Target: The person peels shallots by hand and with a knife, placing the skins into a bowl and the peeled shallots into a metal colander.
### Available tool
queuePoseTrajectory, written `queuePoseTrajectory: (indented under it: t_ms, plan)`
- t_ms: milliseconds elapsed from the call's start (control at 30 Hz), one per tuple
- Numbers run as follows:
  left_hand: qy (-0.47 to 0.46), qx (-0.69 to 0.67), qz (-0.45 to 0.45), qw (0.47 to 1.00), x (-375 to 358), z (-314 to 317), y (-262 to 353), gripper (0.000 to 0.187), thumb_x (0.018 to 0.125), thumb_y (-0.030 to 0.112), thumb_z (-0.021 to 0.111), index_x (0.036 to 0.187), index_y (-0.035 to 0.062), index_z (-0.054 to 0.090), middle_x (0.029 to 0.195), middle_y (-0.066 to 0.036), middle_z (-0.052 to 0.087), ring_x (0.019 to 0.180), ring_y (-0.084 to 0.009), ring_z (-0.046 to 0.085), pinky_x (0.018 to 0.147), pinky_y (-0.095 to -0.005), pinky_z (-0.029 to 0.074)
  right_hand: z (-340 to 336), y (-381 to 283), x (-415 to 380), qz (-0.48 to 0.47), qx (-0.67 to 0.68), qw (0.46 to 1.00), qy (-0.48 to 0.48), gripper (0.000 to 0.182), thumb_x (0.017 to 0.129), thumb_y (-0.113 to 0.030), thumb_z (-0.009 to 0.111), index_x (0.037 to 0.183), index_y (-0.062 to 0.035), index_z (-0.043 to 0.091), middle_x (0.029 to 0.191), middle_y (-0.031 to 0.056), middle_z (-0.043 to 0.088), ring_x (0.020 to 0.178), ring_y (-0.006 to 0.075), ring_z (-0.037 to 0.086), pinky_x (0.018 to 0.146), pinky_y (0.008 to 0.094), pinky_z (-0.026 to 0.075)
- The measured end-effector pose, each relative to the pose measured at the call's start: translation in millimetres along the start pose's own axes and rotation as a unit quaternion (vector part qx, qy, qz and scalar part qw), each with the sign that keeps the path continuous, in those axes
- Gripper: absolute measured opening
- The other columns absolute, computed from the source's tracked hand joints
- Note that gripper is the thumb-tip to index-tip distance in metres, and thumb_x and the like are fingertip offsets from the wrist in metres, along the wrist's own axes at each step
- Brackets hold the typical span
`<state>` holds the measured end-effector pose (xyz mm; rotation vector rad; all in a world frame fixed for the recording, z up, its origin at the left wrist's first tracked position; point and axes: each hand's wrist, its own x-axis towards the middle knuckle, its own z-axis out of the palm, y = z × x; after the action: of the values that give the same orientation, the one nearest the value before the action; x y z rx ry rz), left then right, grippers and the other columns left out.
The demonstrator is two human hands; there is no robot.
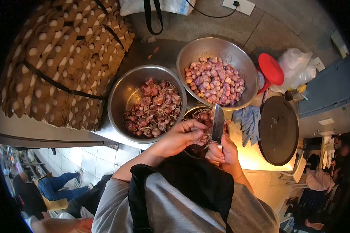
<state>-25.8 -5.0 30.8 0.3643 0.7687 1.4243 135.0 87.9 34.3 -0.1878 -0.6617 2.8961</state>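
My right hand is wrapped round the handle of a knife, its broad blade pointing up and away from me. Beside the blade, my left hand has its fingers bent together in a pinch; what they hold is too small to make out. Both hands are over a smaller bowl of reddish shallots and skins, which they partly hide. Behind my left hand stands a large steel bowl of unpeeled shallots with roots. A steel colander with peeled pinkish shallots sits behind the knife.
Stacked egg trays tied with black straps fill the left. Blue gloves, a round black tray, a red lid and plastic bags are at the right. Other people are at lower left and far right.
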Motion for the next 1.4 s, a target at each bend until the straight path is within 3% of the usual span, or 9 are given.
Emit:
queuePoseTrajectory:
  t_ms: [133, 200, 267, 433, 667, 1000, 1100, 1300, 1400]
  plan:
    - [-0.059, -0.117, -0.043, 0.99, 2, -21, 1, 0.016, 0.086, 0.011, 0.049, 0.101, 0.0051, 0.049, 0.099, -0.009, 0.056, 0.082, -0.0148, 0.057, 0.07, -0.0246, 0.05, -9, -9, -9, -0.028, 0.069, 0.997, 0.018, 0.034, 0.092, -0.035, 0.032, 0.123, -0.0216, 0.034, 0.046, -0.0026, 0.032, 0.032, 0.0062, 0.025, 0.037, 0.0197, 0.025]
    - [-0.046, -0.097, -0.023, 0.994, 2, -22, 4, 0.018, 0.086, 0.009, 0.048, 0.104, 0.0049, 0.048, 0.102, -0.011, 0.055, 0.083, -0.0161, 0.058, 0.07, -0.0249, 0.051, -9, -12, -12, -0.044, -0.107, 0.99, 0.084, 0.036, 0.091, -0.031, 0.037, 0.124, -0.0168, 0.033, 0.05, -0.0026, 0.032, 0.039, 0.0061, 0.029, 0.04, 0.0193, 0.025]
    - [-0.002, -0.063, 0.009, 0.998, 1, -18, 2, 0.019, 0.086, 0.007, 0.048, 0.105, 0.0048, 0.048, 0.104, -0.01, 0.055, 0.087, -0.0164, 0.057, 0.073, -0.0259, 0.051, -13, -8, -11, -0.063, -0.321, 0.93, 0.17, 0.038, 0.091, -0.028, 0.039, 0.125, -0.0138, 0.033, 0.053, -0.0023, 0.032, 0.043, 0.0062, 0.03, 0.042, 0.0193, 0.025]
    - [0.051, -0.007, 0.043, 0.998, -1, 1, 9, 0.024, 0.084, 0.003, 0.049, 0.108, 0.0037, 0.049, 0.108, -0.008, 0.054, 0.095, -0.0144, 0.054, 0.077, -0.0256, 0.049, -9, 0, -13, -0.097, -0.326, 0.932, 0.122, 0.049, 0.09, -0.022, 0.043, 0.132, -0.0065, 0.024, 0.059, -0.0028, 0.036, 0.048, 0.0066, 0.032, 0.046, 0.0182, 0.027]
    - [0.101, 0.039, 0.066, 0.992, -3, 7, 5, 0.025, 0.081, 0.003, 0.057, 0.106, 0.0007, 0.053, 0.102, -0.006, 0.055, 0.085, -0.0108, 0.055, 0.074, -0.0242, 0.049, -4, 9, -10, -0.093, -0.442, 0.882, 0.134, 0.045, 0.089, -0.016, 0.044, 0.13, -0.0042, 0.032, 0.071, -0.0052, 0.042, 0.057, 0.0037, 0.034, 0.051, 0.0163, 0.029]
    - [0.157, 0.18, 0.148, 0.96, -1, 7, -4, 0.019, 0.073, 0.0, 0.065, 0.089, -0.0017, 0.055, 0.09, -0.005, 0.054, 0.077, -0.01, 0.056, 0.07, -0.0232, 0.049, -10, 9, -11, -0.136, -0.391, 0.903, 0.114, 0.046, 0.09, -0.021, 0.042, 0.13, -0.0006, 0.029, 0.059, -0.0049, 0.037, 0.049, 0.0038, 0.032, 0.046, 0.0171, 0.026]
    - [0.151, 0.347, 0.276, 0.884, 5, -1, -13, 0.016, 0.07, -0.003, 0.066, 0.083, -0.002, 0.056, 0.087, -0.006, 0.05, 0.076, -0.0107, 0.056, 0.069, -0.0232, 0.048, -11, 7, -10, -0.167, -0.39, 0.893, 0.151, 0.046, 0.091, -0.021, 0.04, 0.129, 0.0012, 0.029, 0.057, -0.0042, 0.036, 0.047, 0.004, 0.031, 0.043, 0.0177, 0.025]
    - [0.17, 0.453, 0.272, 0.832, 1, 4, -13, 0.017, 0.07, -0.009, 0.063, 0.082, -0.0013, 0.054, 0.092, -0.008, 0.049, 0.086, -0.0134, 0.055, 0.076, -0.024, 0.048, -17, -9, -17, -0.23, -0.373, 0.877, 0.195, 0.042, 0.091, -0.018, 0.039, 0.128, 0.0004, 0.031, 0.056, -0.0047, 0.036, 0.046, 0.0038, 0.03, 0.043, 0.0173, 0.026]
    - [0.16, 0.349, 0.26, 0.886, 3, 7, -13, 0.017, 0.069, -0.008, 0.064, 0.081, -0.001, 0.055, 0.098, -0.01, 0.05, 0.089, -0.0142, 0.055, 0.079, -0.0242, 0.047, -19, -15, -21, -0.246, -0.378, 0.869, 0.206, 0.041, 0.091, -0.019, 0.037, 0.127, 0.0003, 0.032, 0.055, -0.004, 0.037, 0.044, 0.0035, 0.03, 0.041, 0.0169, 0.025]
